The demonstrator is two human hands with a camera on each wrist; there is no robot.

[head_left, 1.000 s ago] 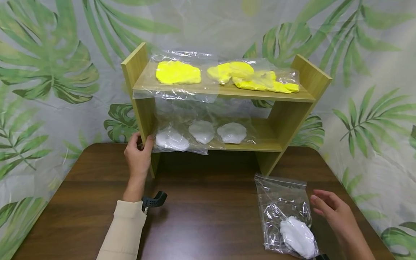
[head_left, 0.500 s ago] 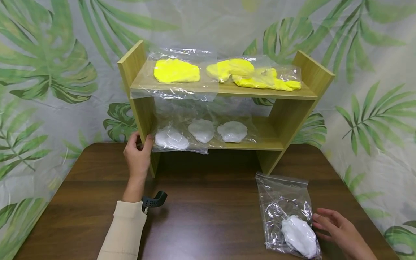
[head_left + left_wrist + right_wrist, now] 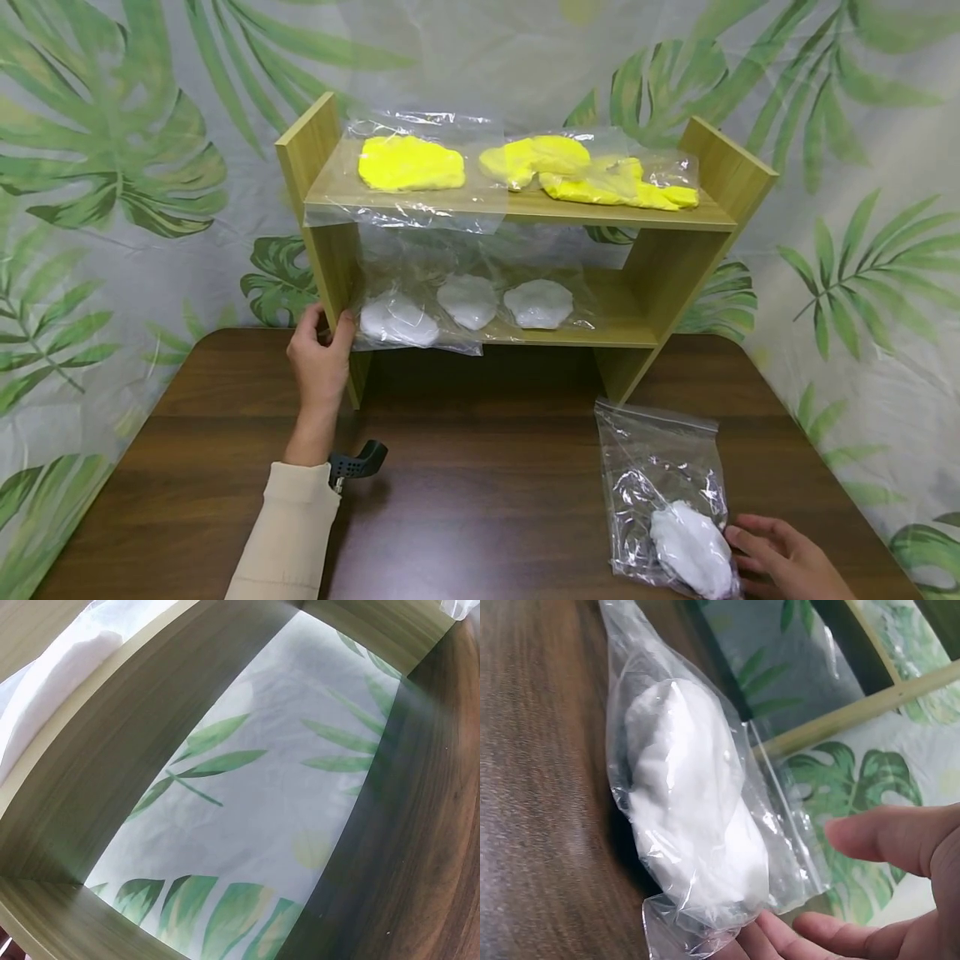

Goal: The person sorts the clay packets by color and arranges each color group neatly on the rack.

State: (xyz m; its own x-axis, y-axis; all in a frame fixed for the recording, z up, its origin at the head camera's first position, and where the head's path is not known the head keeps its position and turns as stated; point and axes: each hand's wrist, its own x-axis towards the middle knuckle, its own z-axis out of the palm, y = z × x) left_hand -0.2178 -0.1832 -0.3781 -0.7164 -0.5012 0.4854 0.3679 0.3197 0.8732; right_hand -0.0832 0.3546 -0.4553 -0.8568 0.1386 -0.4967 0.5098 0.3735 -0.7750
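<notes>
My left hand [image 3: 321, 367] grips the left side panel of a small wooden shelf [image 3: 525, 218], thumb at the front edge. A clear zip bag [image 3: 637, 458] with a flat white lump [image 3: 692, 546], perhaps clay, lies on the table to the right. At that bag's right edge is my right hand [image 3: 787, 560]. In the right wrist view the fingertips [image 3: 769, 934] touch the lower end of the bag around the white lump [image 3: 686, 795], while the thumb [image 3: 862, 836] stands apart from it. The left hand is out of sight in the left wrist view.
On the upper shelf lie bagged yellow lumps [image 3: 411, 164], overlapping at the right. Bagged white lumps [image 3: 538, 304] lie on the lower shelf, one bag hanging over its front edge. The shelf stands on a dark wooden table [image 3: 465, 492] before a leaf-patterned cloth [image 3: 127, 150].
My right hand has moved down along the bag's right side and come in to its edge. The left hand keeps its grip on the shelf panel.
</notes>
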